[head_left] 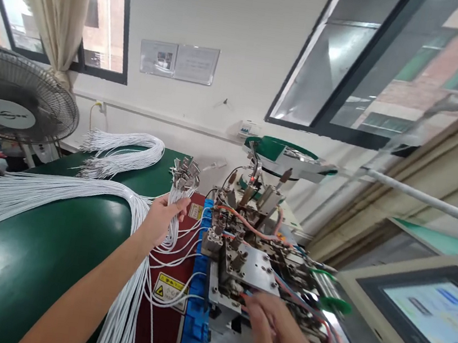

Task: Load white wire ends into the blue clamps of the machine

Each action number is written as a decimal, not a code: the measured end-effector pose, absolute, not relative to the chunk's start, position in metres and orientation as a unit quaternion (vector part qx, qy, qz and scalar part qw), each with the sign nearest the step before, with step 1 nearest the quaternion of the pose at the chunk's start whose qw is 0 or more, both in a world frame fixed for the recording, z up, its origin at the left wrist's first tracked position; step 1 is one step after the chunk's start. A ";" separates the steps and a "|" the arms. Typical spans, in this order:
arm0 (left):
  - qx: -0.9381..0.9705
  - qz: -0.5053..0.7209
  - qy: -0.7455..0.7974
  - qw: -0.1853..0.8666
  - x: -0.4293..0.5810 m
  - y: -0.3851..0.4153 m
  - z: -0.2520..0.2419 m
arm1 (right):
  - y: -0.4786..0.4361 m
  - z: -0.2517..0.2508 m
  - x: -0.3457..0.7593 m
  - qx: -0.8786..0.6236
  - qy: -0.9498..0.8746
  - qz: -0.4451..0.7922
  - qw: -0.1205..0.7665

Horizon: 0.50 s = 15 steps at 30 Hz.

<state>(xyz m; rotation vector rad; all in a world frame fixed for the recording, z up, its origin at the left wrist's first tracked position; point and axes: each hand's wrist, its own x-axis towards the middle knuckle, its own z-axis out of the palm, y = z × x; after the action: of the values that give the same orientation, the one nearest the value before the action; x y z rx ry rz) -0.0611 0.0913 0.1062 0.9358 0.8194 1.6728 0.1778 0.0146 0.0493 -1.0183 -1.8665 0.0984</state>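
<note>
My left hand (165, 216) is wrapped round a bundle of white wires (173, 232) whose upper ends carry metal terminals (185, 172). It is raised over the dark red plate beside the machine. Near the machine's front, my right hand (274, 337) has its fingers curled and pressed together, slightly blurred; what they hold, if anything, is hidden. Several single white wires run from the bundle side to the blue holders (197, 303) along the machine (249, 268). A yellow warning label (169, 291) sits under some of these wires.
Long bundles of white wires (59, 193) lie on the green table (75, 235), with another looped bundle (134, 149) behind. At left is a fan (13, 96). A green-rimmed bowl feeder (286, 157) stands at the back, a touch screen (439, 314) at right.
</note>
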 end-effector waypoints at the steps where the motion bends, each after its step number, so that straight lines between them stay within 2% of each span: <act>1: 0.398 0.684 0.349 0.501 -0.058 0.089 0.104 | 0.024 0.074 0.164 -0.388 -0.773 0.023 0.501; 4: 0.431 0.657 0.375 0.491 -0.052 0.081 0.097 | 0.051 0.134 0.122 -0.384 -0.755 -0.009 0.532; 6: 0.453 0.640 0.383 0.489 -0.051 0.077 0.092 | 0.063 0.153 0.102 -0.393 -0.757 0.020 0.522; 15: 0.467 0.586 0.390 0.535 -0.062 0.063 0.097 | 0.073 0.149 0.094 -0.451 -0.702 0.307 0.458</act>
<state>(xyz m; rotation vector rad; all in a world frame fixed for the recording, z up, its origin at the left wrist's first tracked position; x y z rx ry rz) -0.0621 0.0629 0.0967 1.1123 0.9286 1.3967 0.0942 0.0735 0.1486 -1.1104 -1.7288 0.7558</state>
